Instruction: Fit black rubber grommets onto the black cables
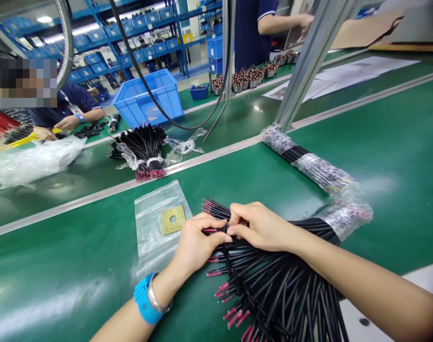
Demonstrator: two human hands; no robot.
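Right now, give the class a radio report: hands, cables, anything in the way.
Both hands, left and right, pinching at one black cable's tip. Black cables fanned beneath. Clear bag beside left hand, not blocking.

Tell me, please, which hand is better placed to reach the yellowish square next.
Probably the left hand: it is nearer the square than the right hand, though both are at the cables.

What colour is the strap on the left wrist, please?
The wrist strap is bright blue, clearest in the head view.
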